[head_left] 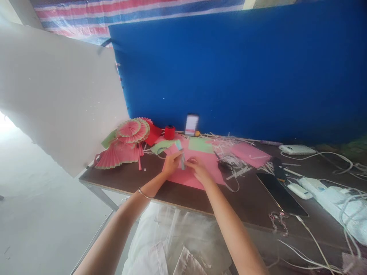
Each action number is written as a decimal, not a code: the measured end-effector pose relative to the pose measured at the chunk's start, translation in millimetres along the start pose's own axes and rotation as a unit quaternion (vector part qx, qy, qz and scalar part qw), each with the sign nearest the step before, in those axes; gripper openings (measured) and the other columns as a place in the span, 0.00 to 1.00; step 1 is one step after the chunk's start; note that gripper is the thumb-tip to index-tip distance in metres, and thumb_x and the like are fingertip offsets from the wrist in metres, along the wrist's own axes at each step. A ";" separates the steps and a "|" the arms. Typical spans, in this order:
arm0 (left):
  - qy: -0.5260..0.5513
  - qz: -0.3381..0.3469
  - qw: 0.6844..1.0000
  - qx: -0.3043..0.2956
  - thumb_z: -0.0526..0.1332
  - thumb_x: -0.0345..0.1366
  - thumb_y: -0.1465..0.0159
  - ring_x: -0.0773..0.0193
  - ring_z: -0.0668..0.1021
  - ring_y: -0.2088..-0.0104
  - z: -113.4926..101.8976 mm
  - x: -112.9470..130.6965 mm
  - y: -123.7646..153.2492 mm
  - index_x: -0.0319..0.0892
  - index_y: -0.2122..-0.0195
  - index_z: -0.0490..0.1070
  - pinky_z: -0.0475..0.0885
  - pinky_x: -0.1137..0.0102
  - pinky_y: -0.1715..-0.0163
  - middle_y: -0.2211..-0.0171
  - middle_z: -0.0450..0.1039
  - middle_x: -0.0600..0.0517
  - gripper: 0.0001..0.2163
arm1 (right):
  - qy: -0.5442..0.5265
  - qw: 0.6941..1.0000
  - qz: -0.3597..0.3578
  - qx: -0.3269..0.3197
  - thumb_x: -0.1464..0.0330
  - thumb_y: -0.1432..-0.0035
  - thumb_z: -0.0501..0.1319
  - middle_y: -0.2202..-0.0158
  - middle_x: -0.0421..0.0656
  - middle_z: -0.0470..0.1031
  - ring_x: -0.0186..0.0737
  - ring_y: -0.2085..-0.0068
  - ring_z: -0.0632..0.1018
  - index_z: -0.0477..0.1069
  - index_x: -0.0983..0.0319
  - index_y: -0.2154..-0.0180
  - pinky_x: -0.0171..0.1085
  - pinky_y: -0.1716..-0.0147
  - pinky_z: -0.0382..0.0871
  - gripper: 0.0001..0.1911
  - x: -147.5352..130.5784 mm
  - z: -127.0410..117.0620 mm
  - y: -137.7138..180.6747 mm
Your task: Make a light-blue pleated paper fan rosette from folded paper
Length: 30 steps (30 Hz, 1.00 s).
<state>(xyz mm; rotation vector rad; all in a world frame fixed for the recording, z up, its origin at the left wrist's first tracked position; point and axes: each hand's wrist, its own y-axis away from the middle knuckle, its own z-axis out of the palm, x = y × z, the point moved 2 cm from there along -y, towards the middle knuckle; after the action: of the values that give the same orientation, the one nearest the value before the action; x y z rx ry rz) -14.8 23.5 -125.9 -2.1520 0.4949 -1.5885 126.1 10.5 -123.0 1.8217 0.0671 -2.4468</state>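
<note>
Both my hands meet over a pink paper sheet (187, 177) lying on the dark brown table (137, 179). My left hand (172, 163) pinches a small folded strip of pale blue-green and pink paper (181, 156), fingers closed on it. My right hand (197, 170) touches the strip's lower end with curled fingers. A thin bracelet (143, 193) circles my left wrist.
Pink pleated paper fans (126, 143) lie at the table's left end, near a red spool (169, 132). Green (200, 145) and pink sheets (249, 153), white paper shreds (229, 143), a black phone (281, 193), power banks, a power strip (329, 193) and cables fill the right. A blue wall stands behind.
</note>
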 end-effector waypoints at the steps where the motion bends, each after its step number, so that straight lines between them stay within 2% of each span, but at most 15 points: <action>1: 0.005 -0.002 1.000 0.002 0.54 0.32 0.39 0.61 0.77 0.58 0.0 -0.3 -0.1 0.45 0.52 0.71 0.72 0.68 0.56 0.53 0.72 0.51 0.14 | -0.001 1.000 0.002 -0.005 0.68 0.69 0.71 0.78 0.33 0.69 0.32 0.74 0.72 0.64 0.59 0.74 0.34 0.71 0.64 0.19 -0.2 0.0 -0.1; 9: -0.069 0.070 0.995 -0.034 0.54 0.28 0.40 0.59 0.77 0.57 -1.9 -2.1 -0.7 0.47 0.53 0.71 0.71 0.67 0.55 0.54 0.73 0.51 0.16 | 0.000 1.000 0.007 -0.030 0.67 0.69 0.71 0.79 0.34 0.69 0.33 0.74 0.72 0.66 0.59 0.75 0.34 0.72 0.63 0.17 -4.6 0.3 3.3; 13: -0.034 0.096 0.995 -0.009 0.54 0.29 0.41 0.58 0.76 0.55 -3.4 0.5 -0.7 0.44 0.50 0.69 0.71 0.66 0.54 0.52 0.71 0.48 0.17 | -0.003 1.000 0.001 -0.024 0.66 0.68 0.71 0.77 0.35 0.70 0.33 0.74 0.72 0.66 0.60 0.77 0.34 0.71 0.63 0.16 -9.1 -0.3 3.4; 16: 0.005 0.105 0.994 -0.024 0.57 0.29 0.43 0.58 0.75 0.53 -2.8 2.5 1.0 0.42 0.48 0.67 0.71 0.66 0.53 0.49 0.69 0.47 0.20 | -0.003 1.000 0.000 -0.029 0.66 0.68 0.71 0.77 0.36 0.70 0.34 0.73 0.72 0.65 0.60 0.78 0.35 0.69 0.64 0.16 -9.8 -0.1 2.8; 20: 0.032 0.098 0.993 -0.055 0.59 0.29 0.46 0.56 0.71 0.49 -3.0 5.2 2.8 0.42 0.45 0.64 0.68 0.64 0.49 0.46 0.65 0.47 0.25 | -0.006 0.999 -0.003 -0.037 0.65 0.67 0.71 0.76 0.36 0.70 0.36 0.71 0.74 0.66 0.60 0.77 0.36 0.68 0.65 0.15 -9.5 -0.4 2.7; 23: 0.050 0.078 0.993 -0.073 0.59 0.29 0.45 0.56 0.70 0.47 -2.3 5.7 2.7 0.42 0.45 0.64 0.68 0.64 0.48 0.46 0.65 0.47 0.24 | -0.007 0.999 -0.003 -0.040 0.66 0.66 0.71 0.77 0.36 0.69 0.34 0.72 0.73 0.66 0.60 0.77 0.36 0.69 0.65 0.15 -9.9 -1.9 3.2; 26: 0.072 0.049 0.994 -0.073 0.57 0.28 0.44 0.57 0.73 0.50 0.0 3.3 1.5 0.41 0.47 0.65 0.70 0.63 0.51 0.48 0.67 0.47 0.22 | -0.009 0.999 -0.003 -0.042 0.67 0.65 0.70 0.76 0.36 0.70 0.33 0.72 0.72 0.67 0.60 0.76 0.35 0.68 0.65 0.14 -10.6 -3.4 3.5; 30: 0.080 0.010 0.995 -0.067 0.57 0.27 0.45 0.59 0.77 0.57 2.8 -1.2 0.1 0.40 0.49 0.67 0.75 0.65 0.58 0.50 0.70 0.46 0.21 | -0.008 0.999 0.000 -0.034 0.68 0.66 0.71 0.76 0.36 0.70 0.33 0.71 0.72 0.68 0.60 0.76 0.35 0.67 0.65 0.13 -10.7 -3.5 4.0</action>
<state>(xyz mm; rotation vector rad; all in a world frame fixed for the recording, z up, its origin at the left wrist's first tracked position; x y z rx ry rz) -12.4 24.3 -127.6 -2.1175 0.6904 -1.7701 132.8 7.3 -113.6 1.7753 0.1465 -2.4265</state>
